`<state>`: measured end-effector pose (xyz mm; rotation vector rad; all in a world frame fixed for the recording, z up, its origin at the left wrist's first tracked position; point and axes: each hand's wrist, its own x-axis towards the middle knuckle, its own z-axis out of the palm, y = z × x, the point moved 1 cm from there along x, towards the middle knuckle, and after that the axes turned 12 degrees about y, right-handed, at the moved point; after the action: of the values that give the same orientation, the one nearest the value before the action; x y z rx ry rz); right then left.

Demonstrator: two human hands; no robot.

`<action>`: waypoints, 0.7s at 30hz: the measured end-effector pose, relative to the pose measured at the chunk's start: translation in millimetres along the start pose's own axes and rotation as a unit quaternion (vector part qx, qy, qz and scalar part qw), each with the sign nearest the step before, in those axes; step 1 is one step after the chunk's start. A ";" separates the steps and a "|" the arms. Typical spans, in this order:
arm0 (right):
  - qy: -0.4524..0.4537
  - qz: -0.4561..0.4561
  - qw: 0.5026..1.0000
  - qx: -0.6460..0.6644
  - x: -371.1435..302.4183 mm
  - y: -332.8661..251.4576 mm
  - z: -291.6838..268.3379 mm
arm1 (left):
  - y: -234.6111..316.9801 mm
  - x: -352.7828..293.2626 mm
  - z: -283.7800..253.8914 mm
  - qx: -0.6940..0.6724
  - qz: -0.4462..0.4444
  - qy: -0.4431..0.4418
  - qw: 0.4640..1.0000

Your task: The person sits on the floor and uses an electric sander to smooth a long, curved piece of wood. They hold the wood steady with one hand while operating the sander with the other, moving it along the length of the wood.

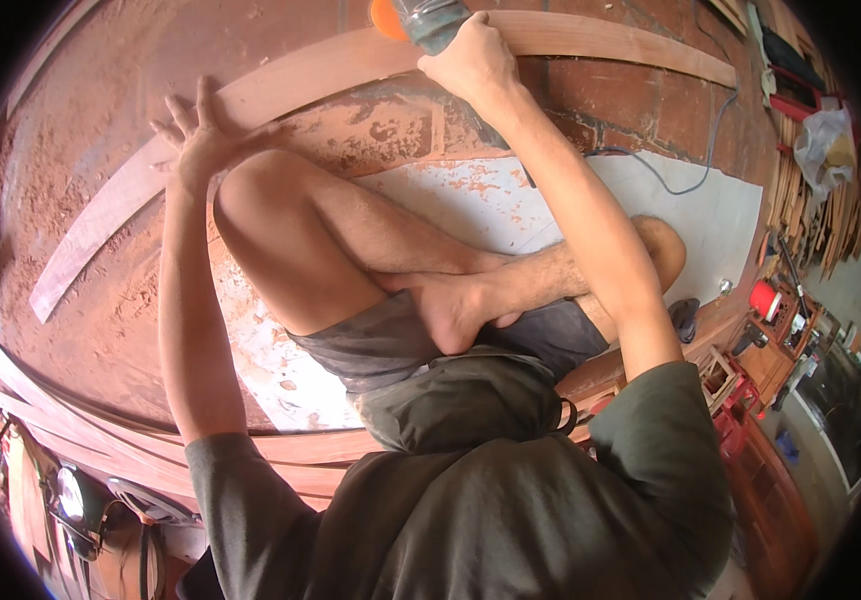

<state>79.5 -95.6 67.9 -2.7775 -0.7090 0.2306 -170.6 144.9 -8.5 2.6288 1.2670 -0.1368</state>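
A long, flat wooden strip [320, 75] curves across the floor in front of my crossed legs, from the lower left to the upper right. My left hand [200, 140] lies on its left part with fingers spread, pressing down on the wood. At the top, my right hand [475, 65] is wrapped round the grey-green body of an angle grinder [434, 22]. An orange round disc [387, 18] at the tool's left side sits over the strip. The top edge of the view cuts off part of the tool.
A grey cord [695, 188] loops at the right. White sheeting [730, 215] lies under my legs on the reddish, dusty floor [110, 110]. More wooden strips [100, 440] lie at the lower left. Stacked thin wood [840, 230], a plastic bag [823, 150] and a red spool [764, 299] are at the right.
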 end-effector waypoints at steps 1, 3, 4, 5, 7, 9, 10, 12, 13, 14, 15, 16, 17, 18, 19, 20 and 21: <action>0.009 0.004 1.000 0.006 -1.6 2.3 1.6 | 0.9 -0.6 -3.5 0.002 -0.004 -0.011 1.000; -0.025 0.030 0.999 0.035 -9.8 -1.4 -5.1 | 1.2 -2.4 -6.5 0.007 -0.014 -0.034 0.999; -0.049 0.032 0.997 0.055 -15.9 0.5 -0.7 | -1.6 -0.4 -2.2 0.000 -0.007 -0.022 1.000; -0.051 0.008 0.998 0.039 -25.8 2.6 1.1 | -7.2 1.7 3.6 -0.007 -0.001 -0.009 1.000; -0.066 -0.017 0.997 0.042 -38.0 0.0 2.2 | -8.4 -0.4 3.0 -0.003 0.001 -0.007 1.000; -0.085 -0.023 0.993 0.078 -32.0 -0.4 6.0 | -7.5 1.8 1.3 0.012 -0.006 -0.021 1.000; -0.062 -0.017 0.996 0.064 -25.6 -3.0 3.9 | -6.4 0.8 2.3 -0.003 -0.001 -0.016 1.000; -0.016 -0.007 0.999 0.038 -6.2 -10.3 -0.2 | -4.3 0.7 -0.3 -0.031 0.008 -0.001 0.999; 0.011 -0.010 1.000 0.025 0.0 -11.7 2.9 | -2.9 -0.5 -2.7 -0.031 0.003 -0.010 0.999; 0.000 -0.003 0.999 0.039 -2.6 -12.3 5.6 | -0.8 -3.0 -4.3 -0.031 -0.002 -0.020 0.999; -0.009 0.002 0.999 0.052 -6.0 -16.5 4.8 | 0.2 -1.5 -5.9 -0.033 -0.007 -0.027 0.999; -0.019 0.007 0.998 0.064 -9.6 -19.1 4.5 | -4.0 0.5 -1.4 -0.032 0.000 -0.011 0.999; -0.030 -0.008 0.997 0.066 -17.1 -16.3 14.2 | -10.7 1.7 6.3 -0.032 0.008 0.005 0.999; -0.057 0.002 0.995 0.080 -29.2 -15.3 21.6 | -12.9 2.4 13.8 -0.032 0.016 0.018 0.999; -0.045 -0.026 0.997 0.059 -43.8 -21.2 19.6 | -14.3 1.4 12.5 -0.019 0.007 0.002 1.000; -0.032 -0.053 0.997 0.037 -53.1 -24.3 18.5 | -16.1 3.8 14.3 -0.012 0.009 -0.001 1.000; -0.045 -0.051 0.997 0.046 -53.1 -22.7 19.4 | -16.9 7.2 14.6 -0.006 0.013 -0.007 1.000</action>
<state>19.0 -98.2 60.7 -2.6492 -0.8378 0.3602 -179.2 157.1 -26.6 2.6290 1.2254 -0.1417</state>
